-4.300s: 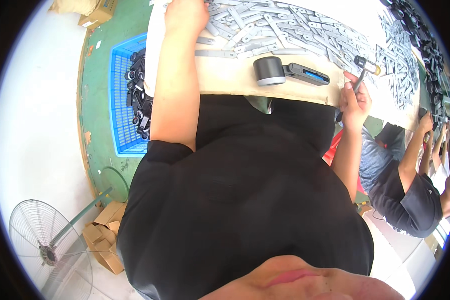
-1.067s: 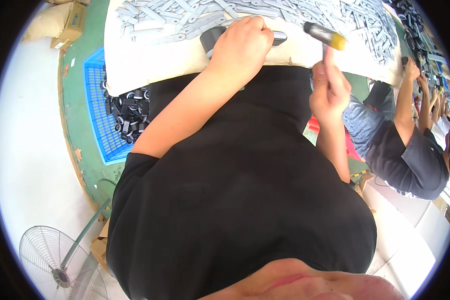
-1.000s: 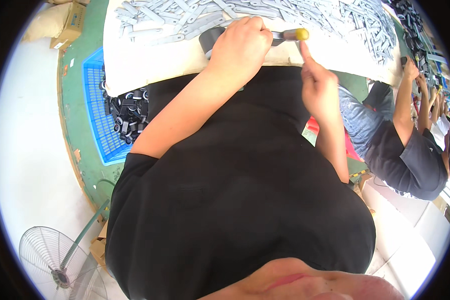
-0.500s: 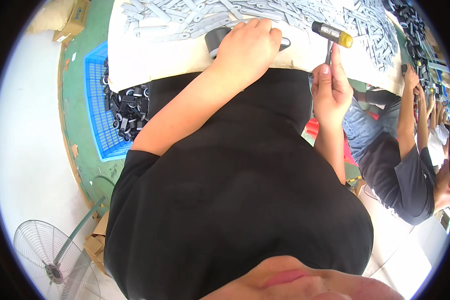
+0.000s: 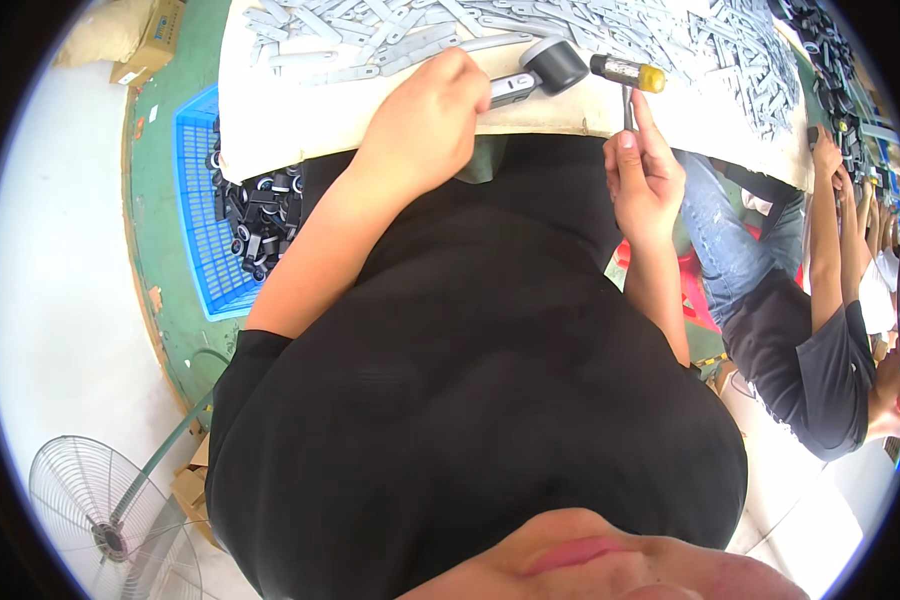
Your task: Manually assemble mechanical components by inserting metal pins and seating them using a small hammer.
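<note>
My left hand (image 5: 425, 120) is closed around the grey handle end of a black part with a thick round head (image 5: 558, 66). That head points right, over the near edge of the table, and the rest of the handle is hidden in my fingers. To its right, my right hand (image 5: 647, 185) grips the thin shaft of a small mallet (image 5: 625, 73) with one black face and one yellow face. The mallet's head is raised close beside the round head, with a small gap between them. My index finger stretches up along the shaft.
Loose grey flat strips (image 5: 420, 35) are heaped over the far and right parts of the pale-covered table (image 5: 300, 115). A blue crate (image 5: 198, 220) of black parts stands at left. A fan (image 5: 110, 540) is at lower left; a co-worker (image 5: 800, 350) sits at right.
My left hand has moved left and turned the black part, so its round head now points right instead of left. My right hand has shifted a little left with the mallet.
</note>
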Action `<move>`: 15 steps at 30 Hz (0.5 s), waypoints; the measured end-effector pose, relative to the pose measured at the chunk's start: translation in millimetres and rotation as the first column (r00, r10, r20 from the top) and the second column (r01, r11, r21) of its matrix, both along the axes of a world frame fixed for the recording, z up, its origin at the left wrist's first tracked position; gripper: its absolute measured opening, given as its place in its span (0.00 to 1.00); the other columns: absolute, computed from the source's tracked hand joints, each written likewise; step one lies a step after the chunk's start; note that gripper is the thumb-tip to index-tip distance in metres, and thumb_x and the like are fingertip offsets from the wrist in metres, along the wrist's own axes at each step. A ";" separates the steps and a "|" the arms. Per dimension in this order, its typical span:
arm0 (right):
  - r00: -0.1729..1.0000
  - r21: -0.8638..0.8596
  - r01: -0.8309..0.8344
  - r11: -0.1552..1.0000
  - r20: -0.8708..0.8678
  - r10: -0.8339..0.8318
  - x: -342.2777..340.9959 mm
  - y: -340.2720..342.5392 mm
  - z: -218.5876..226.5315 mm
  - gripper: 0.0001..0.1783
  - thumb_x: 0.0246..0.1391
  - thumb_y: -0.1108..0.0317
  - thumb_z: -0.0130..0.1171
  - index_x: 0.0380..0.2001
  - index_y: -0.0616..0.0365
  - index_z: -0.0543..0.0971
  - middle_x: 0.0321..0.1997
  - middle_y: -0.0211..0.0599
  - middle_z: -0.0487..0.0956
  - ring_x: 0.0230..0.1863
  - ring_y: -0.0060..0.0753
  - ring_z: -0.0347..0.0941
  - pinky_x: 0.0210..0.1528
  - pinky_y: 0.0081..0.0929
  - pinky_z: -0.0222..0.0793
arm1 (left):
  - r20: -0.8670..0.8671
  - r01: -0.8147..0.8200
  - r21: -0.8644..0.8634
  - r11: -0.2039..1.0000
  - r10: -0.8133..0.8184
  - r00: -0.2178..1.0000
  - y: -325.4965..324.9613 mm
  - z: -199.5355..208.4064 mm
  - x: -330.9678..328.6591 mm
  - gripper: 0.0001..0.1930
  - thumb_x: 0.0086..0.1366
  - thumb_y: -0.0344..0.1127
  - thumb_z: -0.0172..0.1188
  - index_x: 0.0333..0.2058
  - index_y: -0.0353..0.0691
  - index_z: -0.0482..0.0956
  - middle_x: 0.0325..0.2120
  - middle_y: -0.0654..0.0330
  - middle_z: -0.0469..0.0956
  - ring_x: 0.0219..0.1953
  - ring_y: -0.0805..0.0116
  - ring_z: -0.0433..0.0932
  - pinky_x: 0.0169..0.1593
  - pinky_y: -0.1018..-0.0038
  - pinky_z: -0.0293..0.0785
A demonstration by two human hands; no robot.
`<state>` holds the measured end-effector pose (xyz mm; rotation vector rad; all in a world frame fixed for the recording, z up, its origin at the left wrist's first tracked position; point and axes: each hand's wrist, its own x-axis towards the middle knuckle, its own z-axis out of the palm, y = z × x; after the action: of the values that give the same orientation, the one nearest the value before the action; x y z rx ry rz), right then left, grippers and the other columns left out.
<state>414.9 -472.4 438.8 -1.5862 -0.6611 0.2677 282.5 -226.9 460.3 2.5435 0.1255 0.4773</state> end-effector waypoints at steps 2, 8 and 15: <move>0.998 -0.044 -0.059 0.997 0.022 0.060 0.2 4.6 0.1 0.26 0.75 0.72 0.53 0.73 0.54 0.71 0.27 0.22 0.74 0.28 0.14 0.65 0.34 0.15 0.65 | 0.113 -0.080 0.032 0.996 0.076 0.991 4.5 -8.6 2.3 0.09 0.61 0.26 0.62 0.41 0.40 0.82 0.42 0.55 0.82 0.40 0.50 0.82 0.41 0.60 0.81; 0.978 -0.246 -0.138 0.959 0.121 0.172 -8.3 19.8 33.6 0.25 0.72 0.77 0.53 0.69 0.52 0.77 0.24 0.26 0.73 0.27 0.17 0.66 0.34 0.18 0.67 | 0.365 -0.024 0.101 0.995 -0.014 0.931 4.5 -9.6 3.6 0.11 0.61 0.36 0.72 0.39 0.39 0.84 0.38 0.58 0.83 0.40 0.54 0.83 0.42 0.62 0.82; 0.880 -0.082 -0.109 0.991 0.456 0.135 -14.3 18.6 64.8 0.23 0.71 0.80 0.54 0.66 0.63 0.78 0.25 0.28 0.75 0.25 0.18 0.67 0.32 0.18 0.67 | 0.530 -0.026 0.098 0.995 -0.030 0.848 5.5 -29.8 5.5 0.09 0.56 0.26 0.74 0.36 0.36 0.86 0.35 0.59 0.81 0.37 0.60 0.82 0.38 0.68 0.82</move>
<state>400.6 -453.8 503.5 -1.6770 -1.1337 -0.0067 288.0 -221.5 430.5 2.4031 -0.1112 1.1935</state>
